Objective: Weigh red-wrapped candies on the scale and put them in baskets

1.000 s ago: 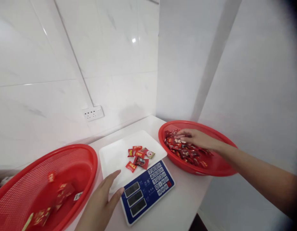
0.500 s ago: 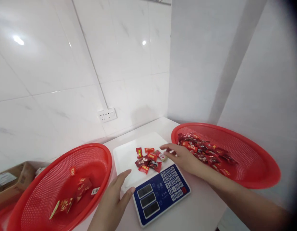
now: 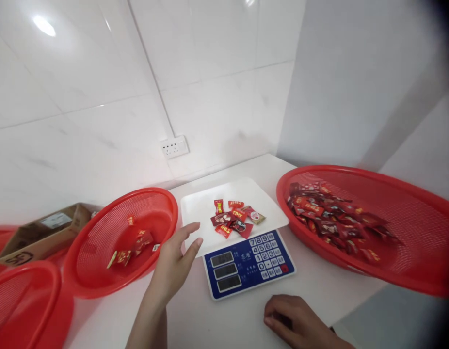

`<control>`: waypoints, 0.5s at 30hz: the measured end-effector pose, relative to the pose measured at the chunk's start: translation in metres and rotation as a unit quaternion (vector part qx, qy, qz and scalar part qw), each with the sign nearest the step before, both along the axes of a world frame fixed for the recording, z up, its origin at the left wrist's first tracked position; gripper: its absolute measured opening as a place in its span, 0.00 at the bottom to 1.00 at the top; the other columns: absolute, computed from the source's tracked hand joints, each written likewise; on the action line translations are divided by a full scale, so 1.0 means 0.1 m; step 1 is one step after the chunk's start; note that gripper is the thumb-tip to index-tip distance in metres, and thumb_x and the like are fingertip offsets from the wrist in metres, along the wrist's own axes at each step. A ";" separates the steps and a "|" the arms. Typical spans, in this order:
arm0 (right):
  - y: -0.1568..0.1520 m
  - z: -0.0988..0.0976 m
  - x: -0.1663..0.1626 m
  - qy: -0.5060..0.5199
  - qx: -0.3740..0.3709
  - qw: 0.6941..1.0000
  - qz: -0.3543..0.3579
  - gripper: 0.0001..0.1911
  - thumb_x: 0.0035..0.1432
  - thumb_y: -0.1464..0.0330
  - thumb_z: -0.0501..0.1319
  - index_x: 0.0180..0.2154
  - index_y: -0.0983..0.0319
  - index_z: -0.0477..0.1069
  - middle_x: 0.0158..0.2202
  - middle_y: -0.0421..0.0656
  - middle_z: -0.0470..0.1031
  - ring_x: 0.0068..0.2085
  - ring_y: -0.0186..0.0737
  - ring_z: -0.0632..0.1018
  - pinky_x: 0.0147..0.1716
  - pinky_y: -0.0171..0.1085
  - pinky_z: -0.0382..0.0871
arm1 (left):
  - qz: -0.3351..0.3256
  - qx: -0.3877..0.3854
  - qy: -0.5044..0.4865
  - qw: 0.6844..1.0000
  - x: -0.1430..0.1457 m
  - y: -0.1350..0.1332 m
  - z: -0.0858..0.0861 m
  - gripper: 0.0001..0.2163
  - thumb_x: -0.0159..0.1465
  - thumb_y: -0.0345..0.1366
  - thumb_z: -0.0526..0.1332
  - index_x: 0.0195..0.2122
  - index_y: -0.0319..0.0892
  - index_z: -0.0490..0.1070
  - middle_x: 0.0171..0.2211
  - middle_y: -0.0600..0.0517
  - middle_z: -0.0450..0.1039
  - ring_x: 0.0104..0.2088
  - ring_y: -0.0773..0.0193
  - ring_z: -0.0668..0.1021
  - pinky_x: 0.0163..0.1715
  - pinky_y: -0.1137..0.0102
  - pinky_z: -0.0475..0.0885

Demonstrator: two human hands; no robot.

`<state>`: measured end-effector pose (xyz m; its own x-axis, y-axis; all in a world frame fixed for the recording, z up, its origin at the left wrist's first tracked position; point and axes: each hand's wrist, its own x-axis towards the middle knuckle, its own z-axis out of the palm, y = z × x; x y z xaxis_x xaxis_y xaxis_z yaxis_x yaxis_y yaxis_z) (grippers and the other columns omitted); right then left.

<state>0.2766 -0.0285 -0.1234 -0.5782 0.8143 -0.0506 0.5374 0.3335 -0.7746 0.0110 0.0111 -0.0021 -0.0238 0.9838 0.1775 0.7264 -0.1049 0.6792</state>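
Observation:
A small pile of wrapped candies (image 3: 232, 218), mostly red with one pale-ended packet, lies on the white pan (image 3: 199, 203) of a digital scale. The scale's blue keypad panel (image 3: 246, 264) faces me, its three display windows dark. My left hand (image 3: 171, 266) hovers at the pan's near left corner, thumb and fingers spread with nothing between them. In front of the scale, low over the table, my right hand (image 3: 295, 317) is loosely curled, fingertips close to the thumb. No candy shows in it, though its palm side is in shadow.
A large red basket (image 3: 421, 232) full of candies stands right. Left, another red basket (image 3: 86, 271) holds a few candies. Beyond it are a cardboard box (image 3: 39, 235) and one more red basket (image 3: 53, 310). A tiled wall with a socket (image 3: 174, 147) rises behind the white table (image 3: 195, 320).
My right hand has drawn back from the candies on the pan to the table's near side, and its fingers have curled. My left hand stays open by the pan. The view has shifted.

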 end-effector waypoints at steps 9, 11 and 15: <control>0.10 -0.06 0.06 0.022 -0.061 0.998 0.004 0.15 0.59 0.59 0.52 0.28 0.61 0.69 0.27 0.41 0.74 0.31 0.37 0.73 0.31 0.32 0.64 | -0.064 0.019 0.106 0.992 0.20 0.25 0.07 0.14 0.64 0.41 0.52 0.50 0.48 0.66 0.49 0.51 0.72 0.47 0.62 0.74 0.45 0.67 0.70; 0.09 -0.07 0.07 0.029 -0.061 0.998 0.003 0.15 0.60 0.59 0.52 0.28 0.60 0.68 0.28 0.41 0.74 0.31 0.37 0.74 0.32 0.32 0.64 | -0.079 0.018 0.124 0.989 0.26 0.35 0.10 0.14 0.64 0.40 0.52 0.50 0.47 0.66 0.48 0.51 0.72 0.47 0.61 0.74 0.45 0.67 0.69; 0.09 -0.05 0.07 0.038 -0.057 0.998 0.012 0.15 0.60 0.59 0.51 0.28 0.60 0.68 0.28 0.41 0.74 0.31 0.37 0.74 0.32 0.32 0.64 | -0.101 0.019 0.157 0.982 0.37 0.56 0.14 0.14 0.64 0.40 0.53 0.49 0.44 0.67 0.49 0.48 0.71 0.49 0.59 0.72 0.48 0.63 0.67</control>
